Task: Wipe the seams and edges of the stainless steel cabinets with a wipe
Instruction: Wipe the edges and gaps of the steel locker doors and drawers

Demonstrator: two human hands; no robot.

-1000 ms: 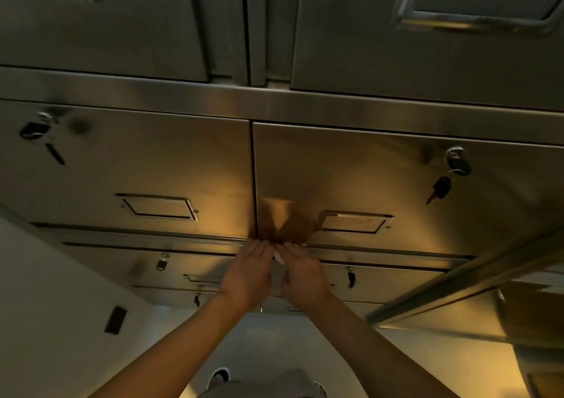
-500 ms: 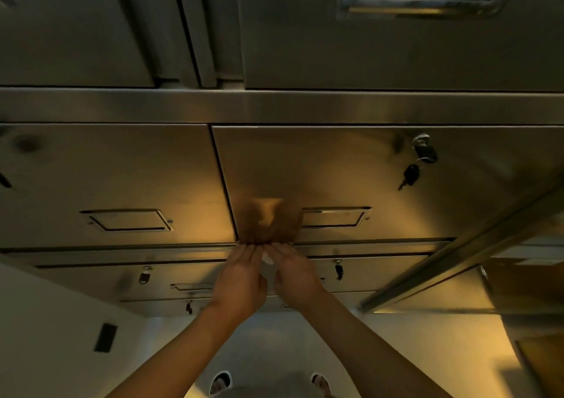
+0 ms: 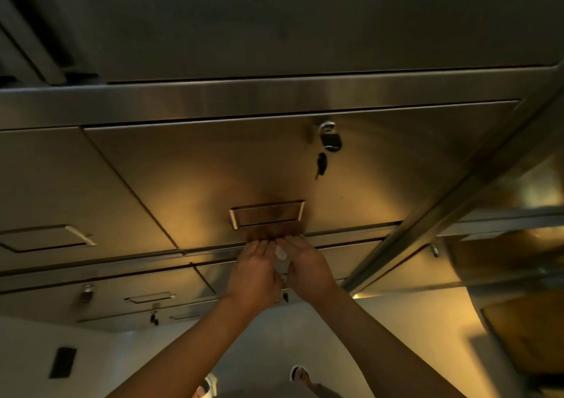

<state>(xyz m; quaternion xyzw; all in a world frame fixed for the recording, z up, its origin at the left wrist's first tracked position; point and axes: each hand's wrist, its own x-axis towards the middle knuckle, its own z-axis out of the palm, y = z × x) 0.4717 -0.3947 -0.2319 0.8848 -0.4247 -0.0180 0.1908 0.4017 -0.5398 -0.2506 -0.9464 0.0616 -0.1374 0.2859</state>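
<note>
A stainless steel cabinet door with a recessed handle fills the middle of the head view. My left hand and my right hand are side by side, fingertips pressed on the horizontal seam at the door's lower edge, just below the handle. A small white wipe shows between the two hands; both hands press it to the seam. Most of the wipe is hidden by my fingers.
Keys hang from a lock on the door's upper right. A neighbouring door lies to the left, lower drawers with locks below. A steel corner post runs diagonally at right. White floor and my shoes are below.
Both hands with the wipe have slid right along the lower seam, from the vertical gap between the two doors to under the right door's handle. The view has shifted right too.
</note>
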